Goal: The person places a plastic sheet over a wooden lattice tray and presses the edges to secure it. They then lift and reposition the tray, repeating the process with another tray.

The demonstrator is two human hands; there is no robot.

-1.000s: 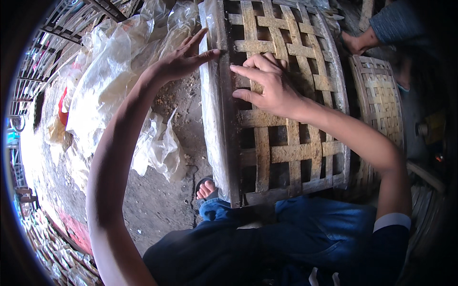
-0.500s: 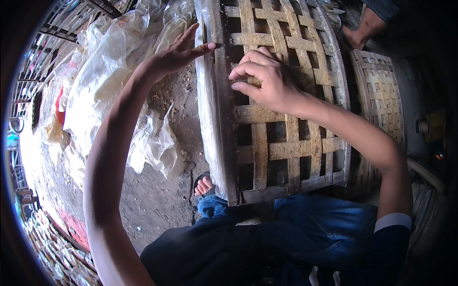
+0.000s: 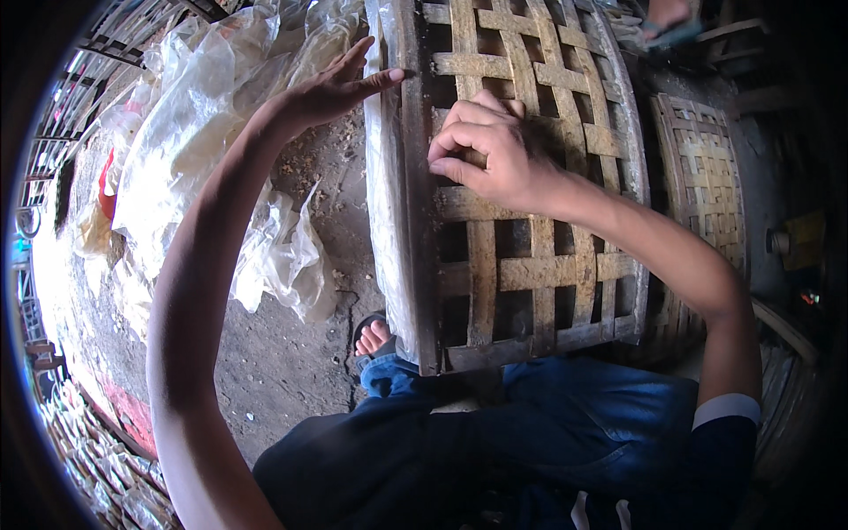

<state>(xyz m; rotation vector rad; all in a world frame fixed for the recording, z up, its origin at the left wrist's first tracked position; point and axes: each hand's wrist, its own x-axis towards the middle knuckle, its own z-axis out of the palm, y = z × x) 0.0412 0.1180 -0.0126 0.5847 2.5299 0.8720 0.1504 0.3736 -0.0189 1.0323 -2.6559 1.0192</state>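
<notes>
A large woven bamboo tray (image 3: 521, 274) with an open lattice stands on edge in front of my knees. My left hand (image 3: 340, 84) is spread flat, fingers apart, with its fingertips touching the tray's wooden rim near the top left. My right hand (image 3: 490, 155) rests on the lattice with its fingers curled onto a bamboo strip. A thin pale sheet (image 3: 384, 203) lies against the tray's left face, along the rim.
Crumpled clear plastic sheets (image 3: 203, 141) are heaped on the dirt ground at the left. A second woven tray (image 3: 707, 194) leans behind the first at the right. My sandalled foot (image 3: 375, 336) shows below the tray. Another person's foot (image 3: 667, 18) is at the top.
My right hand has curled from flat fingers into a bent grip on the lattice. My left hand has stayed at the rim, sliding slightly along it.
</notes>
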